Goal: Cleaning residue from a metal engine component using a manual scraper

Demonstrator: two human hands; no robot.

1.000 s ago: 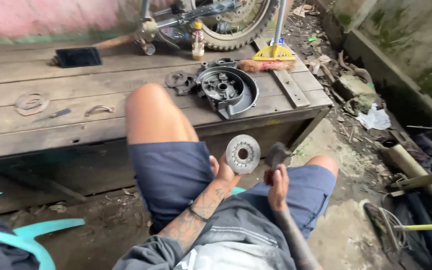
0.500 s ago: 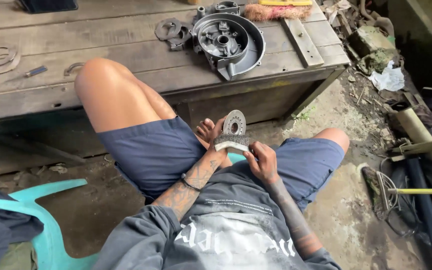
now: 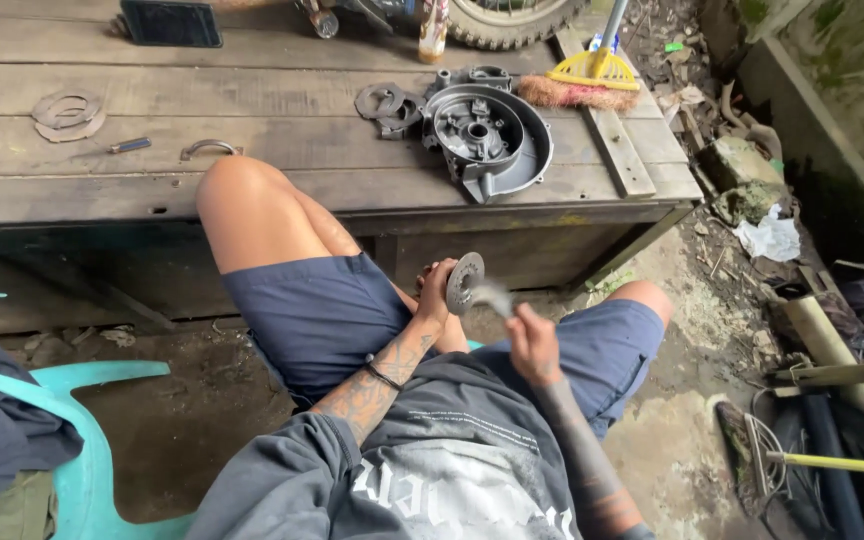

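Between the knees, the left hand (image 3: pixel 436 290) grips a round grey metal disc with a centre hole (image 3: pixel 465 281) on edge, face turned toward the right hand (image 3: pixel 532 342), which is closed on a blurred tool (image 3: pixel 493 296) (kind unclear) at the disc. Work looks midway: beyond, the grey engine cover (image 3: pixel 487 135) lies open on the wooden table (image 3: pixel 282 150), rings (image 3: pixel 380 100) loose beside it.

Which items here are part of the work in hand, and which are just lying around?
In hand:
- round metal disc, held by left hand
- blurred tool, held in right hand

Lying about:
- engine cover on the wooden bench
- ring plates
- brush
- black phone
- teal chair
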